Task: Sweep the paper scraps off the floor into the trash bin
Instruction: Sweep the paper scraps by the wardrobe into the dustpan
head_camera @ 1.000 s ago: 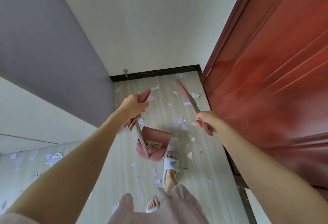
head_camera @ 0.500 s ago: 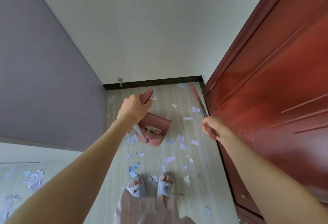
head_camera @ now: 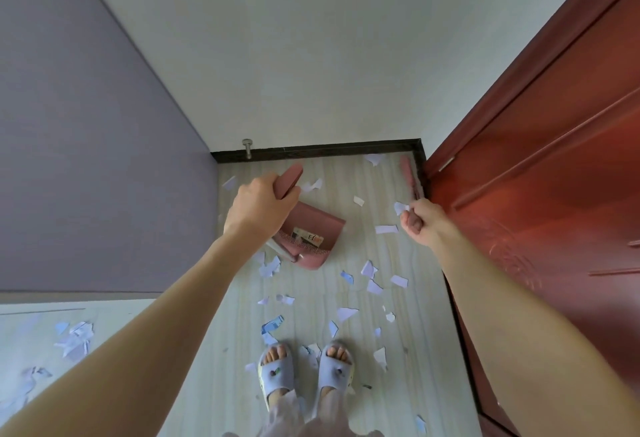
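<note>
My left hand [head_camera: 259,207] grips the pink handle of a pink dustpan [head_camera: 313,236], whose pan rests on the pale wood floor ahead of my feet. My right hand [head_camera: 420,220] is closed around the thin handle of a pink broom [head_camera: 408,175], which reaches toward the far right corner by the door. Several white and blue paper scraps [head_camera: 369,277] lie scattered on the floor between the dustpan and my slippers, and more scraps lie at the far wall. No trash bin is visible.
A dark red door [head_camera: 540,194] runs along the right. A grey wall [head_camera: 86,125] bounds the left, a white wall with a dark baseboard [head_camera: 311,152] and a metal door stop [head_camera: 247,147] the far end. More scraps [head_camera: 74,336] lie at lower left.
The view has tilted up and I have stepped so that both feet stand side by side. The dustpan now sits farther ahead, and the broom has swung toward the door corner.
</note>
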A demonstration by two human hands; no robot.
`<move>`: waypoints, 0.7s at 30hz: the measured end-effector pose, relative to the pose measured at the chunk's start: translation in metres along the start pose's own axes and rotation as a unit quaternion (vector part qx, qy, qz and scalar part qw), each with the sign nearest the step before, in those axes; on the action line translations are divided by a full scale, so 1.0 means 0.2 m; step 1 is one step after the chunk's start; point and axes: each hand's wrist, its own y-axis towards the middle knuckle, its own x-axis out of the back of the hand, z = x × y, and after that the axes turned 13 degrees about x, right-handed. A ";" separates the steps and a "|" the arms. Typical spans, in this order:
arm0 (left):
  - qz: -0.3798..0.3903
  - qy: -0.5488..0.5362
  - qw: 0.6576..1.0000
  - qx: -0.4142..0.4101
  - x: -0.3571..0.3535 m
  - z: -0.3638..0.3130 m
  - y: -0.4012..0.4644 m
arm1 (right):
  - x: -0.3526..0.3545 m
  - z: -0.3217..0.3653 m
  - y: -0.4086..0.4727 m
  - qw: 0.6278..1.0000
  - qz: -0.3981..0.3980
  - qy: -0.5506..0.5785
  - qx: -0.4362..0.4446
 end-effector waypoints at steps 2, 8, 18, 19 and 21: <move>-0.003 -0.005 1.000 0.007 0.01 0.02 0.01 | -0.04 -0.03 0.01 0.997 0.030 -0.075 -0.005; 0.003 -0.016 0.999 0.031 0.03 0.09 0.06 | -0.09 -0.09 -0.02 0.964 0.090 -0.248 -0.013; -0.048 0.041 0.994 0.091 0.07 0.10 -0.03 | -0.03 -0.11 -0.35 0.876 0.149 -0.453 -0.073; -0.050 0.043 0.993 0.100 0.08 0.08 -0.05 | -0.01 -0.05 -0.39 0.865 0.158 -0.469 -0.081; -0.048 0.043 0.992 0.111 0.10 0.04 -0.07 | 0.03 0.10 -0.46 0.839 0.179 -0.505 -0.098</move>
